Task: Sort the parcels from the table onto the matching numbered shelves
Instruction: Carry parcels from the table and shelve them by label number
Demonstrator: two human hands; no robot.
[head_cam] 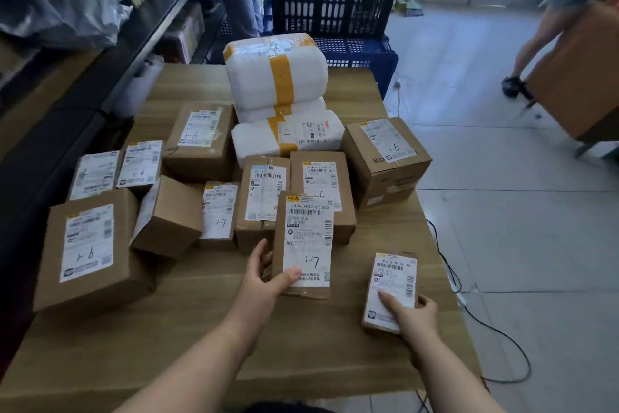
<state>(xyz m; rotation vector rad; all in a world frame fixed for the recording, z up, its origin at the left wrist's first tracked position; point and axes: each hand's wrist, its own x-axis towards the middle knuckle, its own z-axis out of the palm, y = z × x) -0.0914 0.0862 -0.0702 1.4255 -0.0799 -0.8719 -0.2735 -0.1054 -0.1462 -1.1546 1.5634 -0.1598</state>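
Left hand (pixel 264 278) grips tall 1-7 parcel (pixel 303 228), right hand (pixel 415 315) clasps small parcel (pixel 390 292) just right of it; best confirm the smaller one's number before lifting both.

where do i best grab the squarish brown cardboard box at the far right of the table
Take the squarish brown cardboard box by its two opposite upright walls near the top, coming from the right front, where the wooden table is bare. A flat brown parcel crowds its left side, and the box looks too wide for a one-handed top grip.
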